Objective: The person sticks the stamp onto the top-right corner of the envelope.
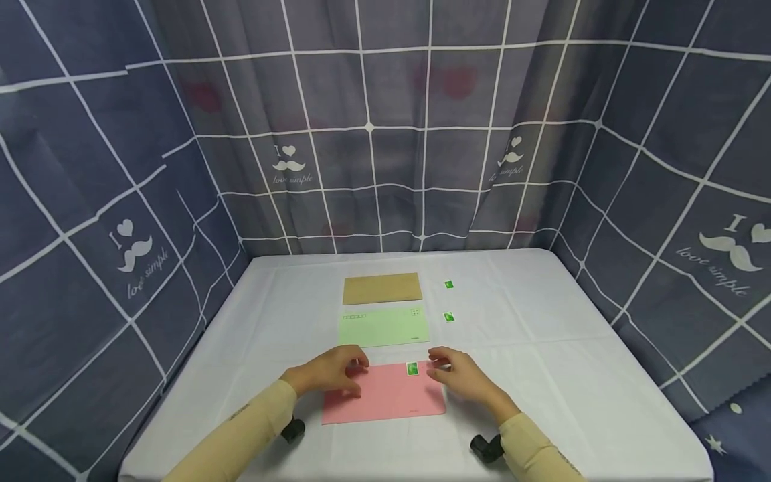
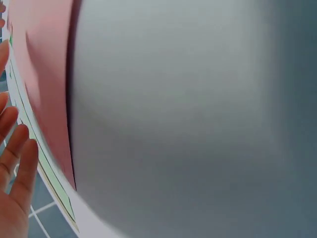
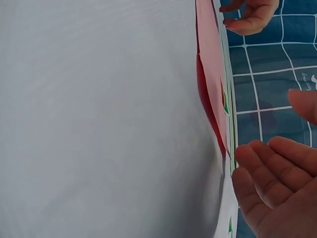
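A pink envelope lies nearest to me on the white table, with a small green stamp at its upper right corner. My left hand is over the envelope's left end, fingers loosely bent and nothing between them. At the other end, my right hand hovers by the upper right corner, beside the stamp, and also holds nothing. The right wrist view shows that hand's fingers stretched out, apart from the pink paper. Whether the left fingertips touch the envelope, I cannot tell.
Beyond the pink envelope lie a light green envelope and a brown envelope. Two loose green stamps, one nearer and one farther, lie to their right. Dark checked curtains surround the white tablecloth.
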Tool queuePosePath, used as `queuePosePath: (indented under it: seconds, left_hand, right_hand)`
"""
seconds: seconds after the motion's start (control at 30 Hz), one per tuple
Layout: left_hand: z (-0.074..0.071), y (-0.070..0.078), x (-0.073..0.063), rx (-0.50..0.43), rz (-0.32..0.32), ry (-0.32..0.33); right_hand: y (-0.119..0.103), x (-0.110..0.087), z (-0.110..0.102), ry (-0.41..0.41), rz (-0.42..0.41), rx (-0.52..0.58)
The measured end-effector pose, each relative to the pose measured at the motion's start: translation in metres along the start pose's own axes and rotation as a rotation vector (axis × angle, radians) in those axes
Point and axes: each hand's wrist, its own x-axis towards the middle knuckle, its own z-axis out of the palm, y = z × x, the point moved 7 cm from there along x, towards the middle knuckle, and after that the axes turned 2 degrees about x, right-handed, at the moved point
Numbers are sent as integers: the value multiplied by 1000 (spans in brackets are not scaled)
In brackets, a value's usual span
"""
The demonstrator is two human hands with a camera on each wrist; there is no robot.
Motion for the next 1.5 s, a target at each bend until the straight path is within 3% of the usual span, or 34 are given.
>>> queuePosePath:
  seconds: [0.3,0.53,0.87,1.1,1.4,1.5]
  left_hand:
    - [0,3,8,-76,36,40]
    - [-4,5,14,-95,69,85]
    - [-15,-2,18,-131,15,119]
    - [-21,-9,21,-97,-16,138]
    - [-24,-16,27,-68,-23,117]
    - [-27,-18,29,-3,-35,117]
  right_hand:
    - [3,-1,-2,24,10,37]
    - [8,-1,-10,98,51,53]
    - [18,-5,-22,194,131,79]
    - [18,-8,-27,212,140,70]
    - [17,-11,-27,200,134,34]
    - [15,-13,-28,183,121,20]
